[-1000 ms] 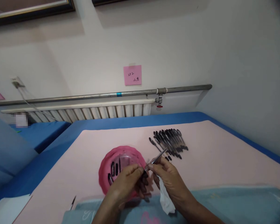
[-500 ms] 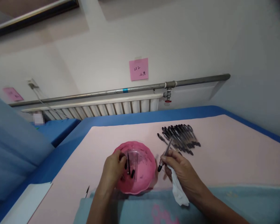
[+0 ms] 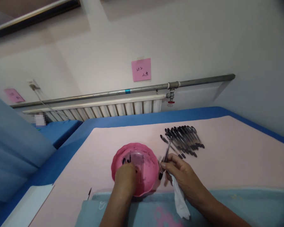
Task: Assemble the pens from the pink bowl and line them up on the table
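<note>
My right hand is closed around a clear-barrelled pen, which stands tilted just right of the bowl, its black end down. A crumpled white tissue hangs from under the same hand. My left hand reaches down into the pink scalloped bowl, knuckles up; its fingers are hidden beneath it, so what they hold does not show. Beside its knuckles, black pen parts and a clear tube lie in the bowl. Several black-capped pens lie side by side beyond my right hand.
The pink sheet covers a blue-edged table against the wall. A thin dark-tipped pen piece lies left of my left forearm, and a white sheet farther left. Blue-green patterned cloth runs along the near edge. A radiator stands behind.
My left hand has moved right and deeper into the bowl, covering the loose parts there. The right hand's pen has turned steeper and dropped slightly, and the tissue hangs lower.
</note>
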The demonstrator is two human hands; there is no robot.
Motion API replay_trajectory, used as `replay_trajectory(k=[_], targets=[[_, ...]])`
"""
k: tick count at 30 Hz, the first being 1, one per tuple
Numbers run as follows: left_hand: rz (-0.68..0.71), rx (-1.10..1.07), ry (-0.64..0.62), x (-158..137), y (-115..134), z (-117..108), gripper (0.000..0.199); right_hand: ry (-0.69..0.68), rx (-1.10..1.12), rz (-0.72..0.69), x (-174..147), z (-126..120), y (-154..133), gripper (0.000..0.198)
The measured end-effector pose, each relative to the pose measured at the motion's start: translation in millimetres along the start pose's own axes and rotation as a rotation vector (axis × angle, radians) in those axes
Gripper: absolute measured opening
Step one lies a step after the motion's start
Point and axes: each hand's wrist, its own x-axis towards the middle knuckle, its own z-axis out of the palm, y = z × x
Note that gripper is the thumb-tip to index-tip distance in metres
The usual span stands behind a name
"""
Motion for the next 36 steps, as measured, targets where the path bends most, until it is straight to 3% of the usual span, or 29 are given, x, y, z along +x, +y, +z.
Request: replay_trajectory(k=[3,5,8,11,14,30,36], targets=[[0.025,0.01,0.015,0,12,-8,0.011,-0.107,-0.123,-0.07,-7,2,-6,0.013],[-0.003,-0.155,-0.043,-2,21,-15,0.004,-0.225,-0.219,-0.115,-13,4,-9,0.013],[-0.123,-0.546,-0.156,-3,32,-22,0.015,-0.391,-0.353,-0.147,-19,7,-10,0.017],[-0.185,-0.8,-0.13,-2,36,-27,0.023,-0.47,-0.458,-0.172,-21,9,-7,0.018],[-0.219,-0.913,-0.101,-1,35,-28,0.024,-0.492,-0.514,-0.194,-19,8,-3,0.019],[-0.189,-0.819,-0.222,-10,41,-21,0.025,-0.411,-0.478,-0.177,-17,10,-2,0.017],[-0.165,-0.789,-0.192,-8,39,-17,0.03,-0.361,-0.555,-0.225,-18,10,5,0.014]])
